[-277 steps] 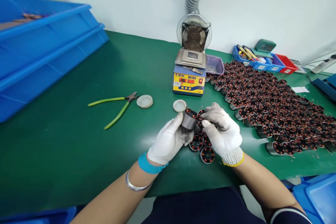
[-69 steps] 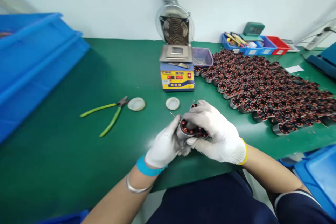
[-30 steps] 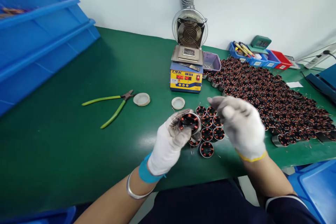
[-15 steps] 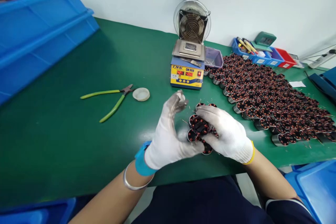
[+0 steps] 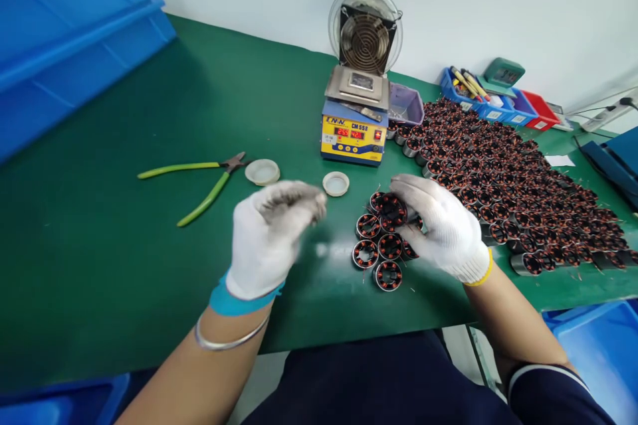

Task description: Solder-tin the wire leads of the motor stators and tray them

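Observation:
My right hand, in a white knitted glove, is closed around a motor stator with black insulation and copper windings. It holds the stator, tilted, just above a small cluster of similar stators standing on the table. My left hand, also gloved, is off to the left of the cluster. Its fingertips are pinched together and slightly blurred; what lies between them, if anything, I cannot make out. Just beyond those fingertips sits a small white round dish.
Green-handled cutters lie open beside another white dish. A yellow-and-blue solder pot stands behind, under a fan. Rows of stators cover the right side. Blue bins are stacked at the left.
My left hand has moved left, away from the stators, and its fingers have come together. The white dish it hid now shows. My right hand now lifts a stator above the cluster.

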A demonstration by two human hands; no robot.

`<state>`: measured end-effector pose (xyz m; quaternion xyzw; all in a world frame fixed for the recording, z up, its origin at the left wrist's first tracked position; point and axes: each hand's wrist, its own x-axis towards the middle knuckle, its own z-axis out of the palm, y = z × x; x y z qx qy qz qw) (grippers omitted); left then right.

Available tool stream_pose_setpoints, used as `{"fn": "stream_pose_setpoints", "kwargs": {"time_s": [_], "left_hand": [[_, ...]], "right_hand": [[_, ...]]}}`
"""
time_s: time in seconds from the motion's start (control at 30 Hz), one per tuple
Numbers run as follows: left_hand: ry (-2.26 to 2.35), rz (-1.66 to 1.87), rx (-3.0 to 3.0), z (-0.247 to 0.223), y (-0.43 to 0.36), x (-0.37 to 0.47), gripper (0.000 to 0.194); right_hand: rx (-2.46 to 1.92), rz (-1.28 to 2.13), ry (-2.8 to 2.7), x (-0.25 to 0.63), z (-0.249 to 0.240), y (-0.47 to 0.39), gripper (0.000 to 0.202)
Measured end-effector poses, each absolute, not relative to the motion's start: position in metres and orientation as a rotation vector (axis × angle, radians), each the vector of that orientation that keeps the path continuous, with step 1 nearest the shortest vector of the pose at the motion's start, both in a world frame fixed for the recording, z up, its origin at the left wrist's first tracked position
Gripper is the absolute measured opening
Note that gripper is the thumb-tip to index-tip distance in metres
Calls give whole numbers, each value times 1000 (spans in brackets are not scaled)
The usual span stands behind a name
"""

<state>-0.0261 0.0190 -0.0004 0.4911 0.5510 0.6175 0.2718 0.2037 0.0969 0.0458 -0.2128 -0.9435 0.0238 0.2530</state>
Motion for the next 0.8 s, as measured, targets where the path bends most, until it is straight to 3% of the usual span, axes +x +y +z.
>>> {"fn": "stream_pose_setpoints", "kwargs": {"time_s": [0.07,0.1,0.2,0.3,0.37,0.53,0.8], "left_hand": [[1552,1788,1217,-13,34,-30,37],[1614,1734,1252,-20,42,-30,55],[1943,1278,1484,-37,61,-29,110],[2145,927,1587,-50,74,-28,128],[2188,858,1619,-57,81,-29,125],[2198,833,1693,-64,88,-32,96],[2220,759,1785,-60,86,-26,79]], "right_hand": [[-667,92,-2632,196,48,111,56],[-743,104,-2678,190,50,118,57],[-995,62,-2831,165,55,139,60],[-1085,-46,-2974,136,57,156,59],[-1062,-103,-3075,118,55,163,56],[-1079,-216,-3282,94,50,164,45],[-1071,-255,-3387,91,47,167,45]]}}
